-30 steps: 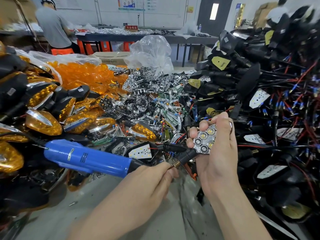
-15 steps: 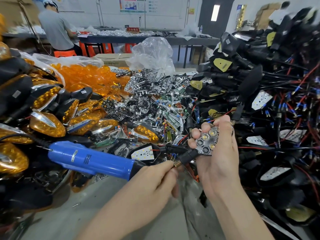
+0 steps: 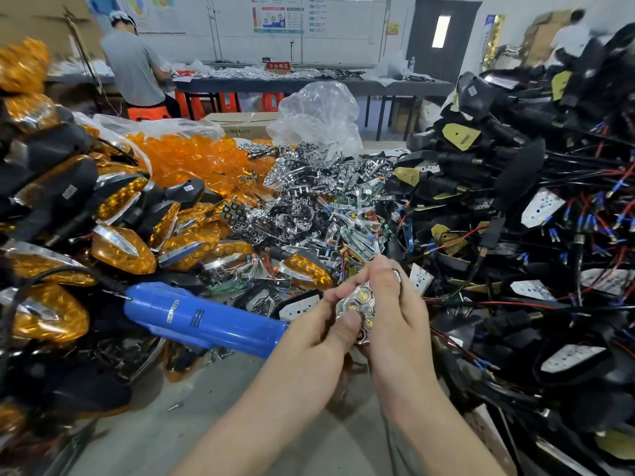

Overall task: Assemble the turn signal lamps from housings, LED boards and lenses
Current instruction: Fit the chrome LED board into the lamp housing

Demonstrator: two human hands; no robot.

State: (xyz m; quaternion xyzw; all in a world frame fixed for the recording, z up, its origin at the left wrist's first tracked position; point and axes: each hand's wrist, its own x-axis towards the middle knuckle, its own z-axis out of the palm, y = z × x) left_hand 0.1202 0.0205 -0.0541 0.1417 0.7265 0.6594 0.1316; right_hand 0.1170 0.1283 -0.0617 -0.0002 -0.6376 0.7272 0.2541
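While both hands are closed on it, the LED reflector (image 3: 357, 305) sits raised above the worktop (image 3: 192, 407), just in front of the heap of loose chrome parts (image 3: 309, 201). The right grip (image 3: 402, 324) curls round its far edge and back. The left grip (image 3: 319, 338) pinches the near edge, with the thumb (image 3: 347, 324) pressed flat on the faceted face. The blue power screwdriver (image 3: 206, 317) runs in under the left palm. Its tip is hidden, so I cannot tell how firmly it is held.

The piece looks like thin plated plastic: light and stiff, but likely brittle at the corners, and its mirror finish is slick and probably marks easily. The yellow LEDs showing through the cups are best left untouched. I judge the rim the safest place to hold it, with fingers on opposite edges rather than across the face. Pressing there should be even and gentle, so a clip seats without cracking. Whether a housing lies behind it is hidden by the fingers.

Black housings (image 3: 515, 187) with red and blue leads are stacked to the right, where trailing wires could snag. Amber lenses (image 3: 192, 159) are heaped at the back left, and lamps already fitted with lenses (image 3: 123, 249) lie nearer on the left.
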